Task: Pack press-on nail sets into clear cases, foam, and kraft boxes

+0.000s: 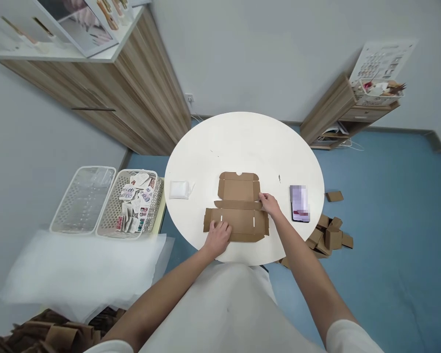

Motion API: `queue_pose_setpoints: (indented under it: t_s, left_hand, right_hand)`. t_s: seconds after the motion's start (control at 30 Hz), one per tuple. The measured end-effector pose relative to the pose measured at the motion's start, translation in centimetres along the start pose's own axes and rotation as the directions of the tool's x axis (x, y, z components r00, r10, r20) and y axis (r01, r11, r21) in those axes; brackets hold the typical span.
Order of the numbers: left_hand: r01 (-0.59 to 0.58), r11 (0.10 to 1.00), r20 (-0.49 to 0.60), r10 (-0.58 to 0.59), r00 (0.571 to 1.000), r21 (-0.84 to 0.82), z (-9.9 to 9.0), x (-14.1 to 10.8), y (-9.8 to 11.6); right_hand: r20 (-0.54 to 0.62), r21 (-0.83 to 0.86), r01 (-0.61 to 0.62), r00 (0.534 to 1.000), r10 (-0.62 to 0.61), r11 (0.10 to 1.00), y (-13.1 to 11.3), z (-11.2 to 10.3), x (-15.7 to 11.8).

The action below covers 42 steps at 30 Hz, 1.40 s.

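On the table (250, 142), the unfolded cardboard box (239, 216) is spread, its near panel (241, 226) stretched left to right. Its left part is touched by the left hand (218, 238), grip apart; its right edge by the right hand (270, 204), whose grip cannot be judged.

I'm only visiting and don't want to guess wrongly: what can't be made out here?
All in the head view:
Phone screen: blurred by pixelation.
Unfolded cardboard box: partly hidden by the left hand.
Framed picture, upper left: cut off by the top edge.
Brown pile, lower left: cut off by the bottom edge.
Poster print, upper right: too small to read.
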<state>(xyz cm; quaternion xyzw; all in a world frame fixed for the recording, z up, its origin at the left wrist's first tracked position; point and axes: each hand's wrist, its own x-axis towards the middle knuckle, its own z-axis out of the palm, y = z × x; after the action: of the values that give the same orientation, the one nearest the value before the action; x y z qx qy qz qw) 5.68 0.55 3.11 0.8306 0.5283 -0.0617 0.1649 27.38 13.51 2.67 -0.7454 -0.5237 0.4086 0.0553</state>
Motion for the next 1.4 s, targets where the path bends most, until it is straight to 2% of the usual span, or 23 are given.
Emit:
queue_pose_setpoints:
  t_s: [0.13, 0.27, 0.47, 0.57, 0.67, 0.7, 0.77, 0.8, 0.87, 0.9, 1.0, 1.03, 1.1, 1.17, 1.2, 1.27, 1.33, 1.37, 1.4]
  left_hand:
    - [0.071, 0.997, 0.087, -0.068, 0.994, -0.031, -0.4, 1.4, 0.6]
    - [0.141, 0.987, 0.038, -0.139, 0.990, -0.075, -0.7, 2.1, 0.7]
    - [0.224, 0.974, 0.015, -0.224, 0.974, 0.014, -1.0, 2.6, 0.0]
    - [0.208, 0.976, 0.006, -0.209, 0.978, 0.057, -1.1, 2.9, -0.6]
    - [0.157, 0.984, 0.007, -0.158, 0.987, 0.082, -1.2, 3.0, -1.1]
    - [0.141, 0.986, 0.008, -0.142, 0.990, 0.084, -1.1, 2.9, -1.2]
    - [0.112, 0.990, 0.004, -0.113, 0.994, 0.083, -1.0, 2.7, -1.5]
    - [0.099, 0.992, 0.000, -0.099, 0.995, 0.081, -0.9, 2.5, -1.6]
    - [0.072, 0.995, -0.006, -0.071, 0.997, 0.076, -0.6, 2.0, -1.7]
    - [0.060, 0.995, -0.011, -0.059, 0.998, 0.074, -0.5, 1.7, -1.7]
    - [0.026, 0.997, -0.030, -0.024, 0.999, 0.069, -0.4, 0.7, -1.8]
    - [0.012, 0.998, -0.038, -0.010, 0.999, 0.067, -0.4, 0.4, -1.8]
    - [0.001, 0.998, -0.058, 0.003, 0.998, 0.065, -0.4, -0.5, -2.1]
    - [0.058, 0.997, -0.101, -0.052, 0.993, 0.057, -0.2, -1.8, -2.9]
    - [0.123, 0.992, -0.131, -0.117, 0.985, 0.039, 0.1, -2.6, -3.5]
    - [0.284, 0.958, -0.179, -0.288, 0.941, -0.046, 1.0, -4.3, -5.2]
    - [0.406, 0.892, -0.179, -0.440, 0.880, -0.199, 2.2, -5.9, -7.1]
    - [0.407, 0.872, -0.168, -0.459, 0.872, -0.271, 2.8, -6.4, -7.9]
    - [0.368, 0.871, -0.170, -0.437, 0.883, -0.325, 3.2, -6.7, -8.5]
  right_hand:
    - [-0.022, -0.154, 0.000, 1.000, -0.004, 0.988, -0.1, 0.8, 1.0]
    - [0.021, -0.215, 0.057, 0.998, -0.054, 0.975, 0.0, 1.3, 0.7]
    - [0.030, -0.254, 0.175, 0.984, -0.173, 0.951, 0.1, 1.2, -1.0]
    - [0.050, -0.293, 0.216, 0.976, -0.211, 0.931, 0.0, 1.2, -2.0]
    - [0.083, -0.329, 0.216, 0.976, -0.200, 0.919, -0.3, 1.3, -3.4]
    - [0.074, -0.345, 0.211, 0.978, -0.197, 0.914, -0.3, 1.4, -4.0]
    - [-0.025, -0.396, 0.206, 0.972, -0.235, 0.895, -0.4, 1.7, -5.7]
    - [-0.099, -0.431, 0.213, 0.955, -0.281, 0.877, -0.3, 2.0, -6.6]
    - [-0.201, -0.512, 0.264, 0.889, -0.412, 0.818, 0.0, 2.9, -8.8]
    - [-0.183, -0.549, 0.315, 0.859, -0.479, 0.774, 0.2, 3.6, -9.8]
    - [0.068, -0.601, 0.502, 0.808, -0.586, 0.622, 1.3, 6.1, -12.2]
    - [0.121, -0.609, 0.522, 0.805, -0.580, 0.597, 1.6, 6.9, -12.6]
    - [0.130, -0.634, 0.493, 0.827, -0.547, 0.595, 2.2, 8.4, -13.0]
    - [0.100, -0.653, 0.444, 0.853, -0.512, 0.613, 2.5, 9.4, -12.9]
    - [0.087, -0.659, 0.425, 0.863, -0.498, 0.620, 2.5, 9.6, -12.9]
    - [0.075, -0.664, 0.405, 0.872, -0.483, 0.628, 2.6, 9.9, -12.9]
    - [0.074, -0.661, 0.403, 0.875, -0.479, 0.633, 2.5, 10.1, -13.0]
    - [0.073, -0.656, 0.404, 0.875, -0.479, 0.637, 2.5, 10.1, -13.1]
    - [0.074, -0.651, 0.406, 0.875, -0.478, 0.642, 2.5, 10.2, -13.2]
